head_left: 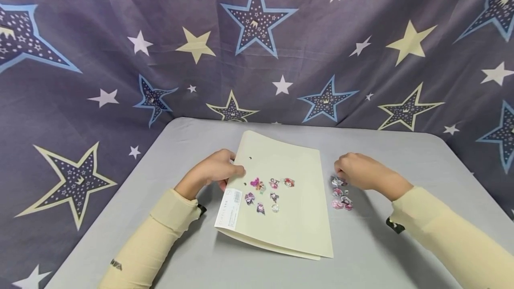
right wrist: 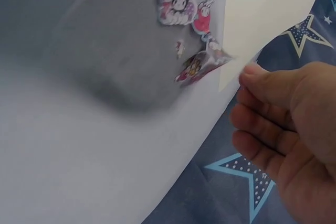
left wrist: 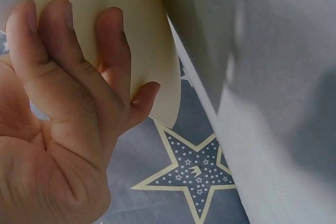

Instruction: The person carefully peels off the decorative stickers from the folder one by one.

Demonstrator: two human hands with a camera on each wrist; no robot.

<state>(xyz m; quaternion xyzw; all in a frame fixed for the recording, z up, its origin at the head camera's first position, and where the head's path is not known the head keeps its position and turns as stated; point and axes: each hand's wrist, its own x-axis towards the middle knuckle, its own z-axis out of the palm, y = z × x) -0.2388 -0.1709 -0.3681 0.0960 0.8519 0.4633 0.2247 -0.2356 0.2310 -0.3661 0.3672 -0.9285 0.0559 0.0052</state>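
A cream folder (head_left: pixel 293 168) lies slightly bent on the table, with a white barcode label along its left edge. Several cartoon stickers (head_left: pixel 261 208) are spread over its front. My left hand (head_left: pixel 218 166) grips the folder's left edge, thumb on top; the left wrist view shows the fingers (left wrist: pixel 113 40) against the folder's underside (left wrist: pixel 152 51). Right of the folder, my right hand (head_left: pixel 361 171) is over a small group of loose stickers (head_left: pixel 341 202). In the right wrist view its thumb and forefinger pinch the clear corner of a tilted cartoon sticker (right wrist: pixel 202 66).
The grey-covered table (head_left: pixel 184 253) extends around the folder on all sides. Behind and beside it hangs a dark curtain (head_left: pixel 249 70) printed with stars. A tiny sticker (right wrist: pixel 180 49) lies close to the tilted one.
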